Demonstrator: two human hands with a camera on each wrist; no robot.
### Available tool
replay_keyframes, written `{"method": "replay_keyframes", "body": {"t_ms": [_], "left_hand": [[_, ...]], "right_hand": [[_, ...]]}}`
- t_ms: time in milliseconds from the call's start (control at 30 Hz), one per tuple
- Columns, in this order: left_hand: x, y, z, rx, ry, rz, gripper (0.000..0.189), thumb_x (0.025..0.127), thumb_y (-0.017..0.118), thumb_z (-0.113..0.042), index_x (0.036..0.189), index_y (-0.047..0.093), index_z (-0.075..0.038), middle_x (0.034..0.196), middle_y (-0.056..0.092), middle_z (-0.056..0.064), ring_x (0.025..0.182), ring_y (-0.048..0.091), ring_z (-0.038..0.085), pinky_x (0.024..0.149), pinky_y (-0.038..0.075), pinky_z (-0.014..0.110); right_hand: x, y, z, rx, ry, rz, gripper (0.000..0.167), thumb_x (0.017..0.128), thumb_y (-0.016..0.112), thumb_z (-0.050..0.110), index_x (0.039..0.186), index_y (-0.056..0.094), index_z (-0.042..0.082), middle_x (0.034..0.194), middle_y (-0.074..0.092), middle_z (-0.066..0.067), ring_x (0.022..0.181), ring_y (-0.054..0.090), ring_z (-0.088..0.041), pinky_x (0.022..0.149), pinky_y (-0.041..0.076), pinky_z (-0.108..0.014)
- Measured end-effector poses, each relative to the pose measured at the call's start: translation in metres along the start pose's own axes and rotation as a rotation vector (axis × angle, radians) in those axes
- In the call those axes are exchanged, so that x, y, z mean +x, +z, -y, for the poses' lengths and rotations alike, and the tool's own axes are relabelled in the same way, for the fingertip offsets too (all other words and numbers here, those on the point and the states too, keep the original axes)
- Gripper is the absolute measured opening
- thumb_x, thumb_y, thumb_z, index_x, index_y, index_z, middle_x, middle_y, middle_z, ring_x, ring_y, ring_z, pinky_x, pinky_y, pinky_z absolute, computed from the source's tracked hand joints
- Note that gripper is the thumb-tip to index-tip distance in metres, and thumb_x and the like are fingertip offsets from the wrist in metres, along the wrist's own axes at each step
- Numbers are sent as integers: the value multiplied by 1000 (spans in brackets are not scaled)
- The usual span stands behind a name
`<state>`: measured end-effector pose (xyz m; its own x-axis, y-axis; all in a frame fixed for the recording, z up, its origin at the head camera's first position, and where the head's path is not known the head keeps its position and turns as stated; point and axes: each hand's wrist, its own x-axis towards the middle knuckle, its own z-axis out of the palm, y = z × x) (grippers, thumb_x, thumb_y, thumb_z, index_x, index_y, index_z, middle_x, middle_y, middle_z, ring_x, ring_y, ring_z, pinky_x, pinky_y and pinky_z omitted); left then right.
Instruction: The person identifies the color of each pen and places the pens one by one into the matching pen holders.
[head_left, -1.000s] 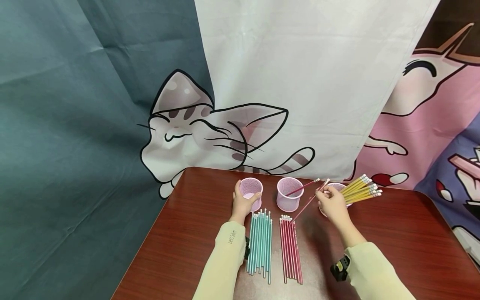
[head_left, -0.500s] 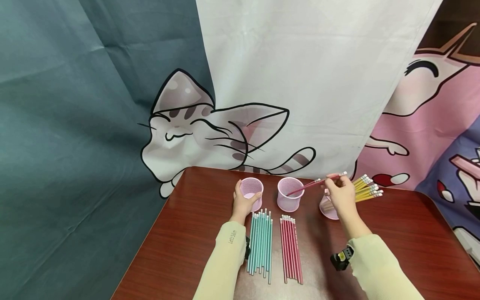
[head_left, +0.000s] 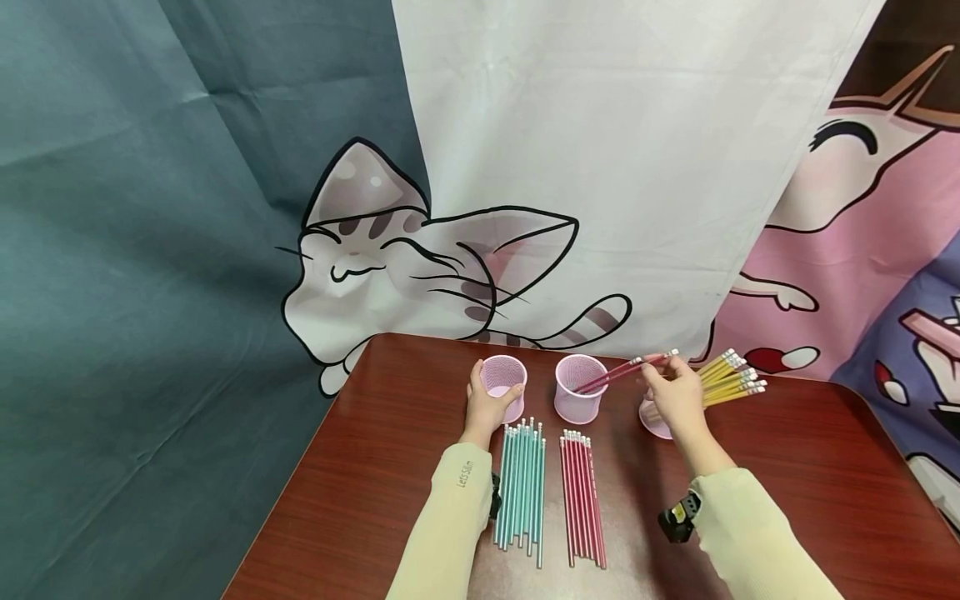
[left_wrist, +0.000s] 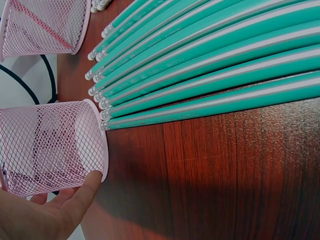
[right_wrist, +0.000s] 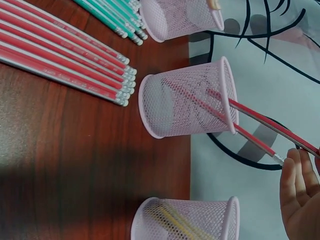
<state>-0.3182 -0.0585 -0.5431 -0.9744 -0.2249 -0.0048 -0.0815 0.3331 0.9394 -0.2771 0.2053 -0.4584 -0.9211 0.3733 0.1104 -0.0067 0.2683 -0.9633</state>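
Tabletop (head_left: 367, 475): reddish wood
Left hand (head_left: 486, 412): curled around left mesh cup (left_wrist: 55, 145)
Right hand (head_left: 678, 402): pinching red pencil (right_wrist: 264, 121), lower end inside middle cup (head_left: 577, 407)

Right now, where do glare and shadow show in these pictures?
Head view: pale sheen on the table below the green pencils, dark shadow beside the right sleeve; left wrist view: speckled glare at right, shadow near the left hand; right wrist view: pale glare at left, shadow lower down.

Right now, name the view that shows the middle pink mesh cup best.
Right wrist view: the middle pink mesh cup appears large and whole. Head shows it whole but small; left wrist cuts it off at top.
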Motion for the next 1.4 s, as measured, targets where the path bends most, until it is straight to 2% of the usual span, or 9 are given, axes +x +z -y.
{"method": "replay_keyframes", "body": {"t_ms": [200,333,433,667,933,1067,1167,1300,1400], "left_hand": [[2,2,6,0,58,-33,88,68,81,-39,140,31,-24,129,38,22,110,47,41,90,41,49],[2,1,3,-4,20,-12,90,69,81,-34,141,30,-22,133,36,23,114,45,40,94,38,51],[1,0,1,10,-3,0,90,70,81,-32,142,28,-21,135,35,22,116,44,38,95,38,49],[1,1,-1,24,-12,1,90,71,80,-30,143,27,-21,135,35,21,116,45,36,95,38,47],[1,2,1,23,-16,-5,90,71,80,-30,143,28,-21,135,36,20,116,45,36,96,38,47],[1,2,1,24,-13,-6,90,70,80,-31,143,28,-21,135,36,20,115,45,36,95,38,47],[0,2,0,24,-9,-7,91,70,81,-31,143,28,-21,135,36,20,115,46,36,95,38,48],[0,1,-2,16,4,-13,90,70,81,-30,142,28,-19,134,37,21,114,46,37,94,39,49],[-1,0,-2,8,8,-15,90,69,81,-31,142,29,-19,134,37,22,114,46,38,94,38,49]], "right_hand": [[0,0,-9,-123,-12,6,21,88,59,11,99,65,-7,61,55,10,43,51,-2,45,45,-19],[-2,0,-11,-158,26,30,26,90,58,16,102,65,-6,66,59,5,44,51,1,46,45,-19],[-2,-1,-12,-122,45,68,31,92,56,17,108,63,-8,71,64,0,50,54,2,48,47,-20],[-3,-4,-15,-51,64,135,34,95,50,16,115,58,-10,78,69,5,57,59,4,50,49,-19],[-5,-4,-18,-55,70,151,33,95,50,14,116,57,-10,101,63,-27,60,60,2,52,48,-17],[-8,-4,-22,-18,89,181,32,94,50,10,116,55,-13,88,68,-17,58,57,-1,51,47,-17],[-12,-3,-28,-88,93,218,30,93,53,11,113,58,-12,76,66,-4,56,55,-4,50,47,-20],[-23,3,-43,-204,67,310,24,90,55,8,103,62,-12,68,61,-5,56,52,-9,49,45,-23],[-33,10,-56,-212,68,384,20,87,56,3,95,63,-13,65,60,-9,55,52,-12,48,43,-24]]}}
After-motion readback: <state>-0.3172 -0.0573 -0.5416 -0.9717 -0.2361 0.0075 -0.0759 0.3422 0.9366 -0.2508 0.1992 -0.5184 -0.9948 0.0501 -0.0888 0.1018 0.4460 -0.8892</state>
